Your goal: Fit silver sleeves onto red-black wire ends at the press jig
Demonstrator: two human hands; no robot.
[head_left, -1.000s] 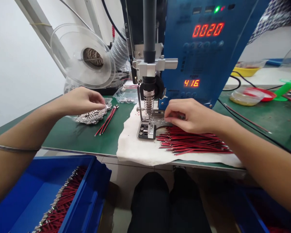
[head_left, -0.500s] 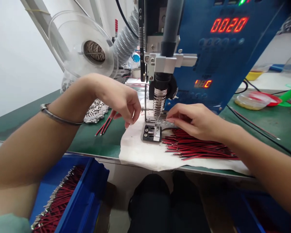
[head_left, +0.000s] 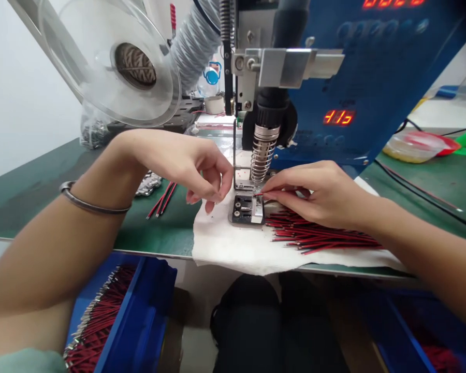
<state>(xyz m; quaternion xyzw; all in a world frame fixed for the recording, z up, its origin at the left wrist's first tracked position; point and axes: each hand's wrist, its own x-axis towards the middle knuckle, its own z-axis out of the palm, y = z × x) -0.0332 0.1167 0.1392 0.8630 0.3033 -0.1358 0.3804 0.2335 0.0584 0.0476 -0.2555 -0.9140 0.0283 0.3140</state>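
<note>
The red wire point(head_left: 274, 195) lies at the centre of the frame, its tip at the small metal block point(head_left: 248, 210) under the coiled nozzle point(head_left: 263, 155) of the blue machine point(head_left: 373, 77). The right hand point(head_left: 314, 191) pinches this wire between thumb and forefinger, the grip pressed together on it just right of the block. The left hand point(head_left: 196, 168) hovers just left of the block, fingertips pressed together, perhaps on something tiny; I cannot tell what. Both hands sit over a white cloth point(head_left: 233, 243) on the green table point(head_left: 31, 181). A pile of red wires point(head_left: 322, 235) rests on the cloth under the right wrist. A clear reel point(head_left: 112, 62) stands at upper left, and a blue bin point(head_left: 140, 321) of wires sits at lower left. A bangle point(head_left: 89, 199) circles the left wrist.
</note>
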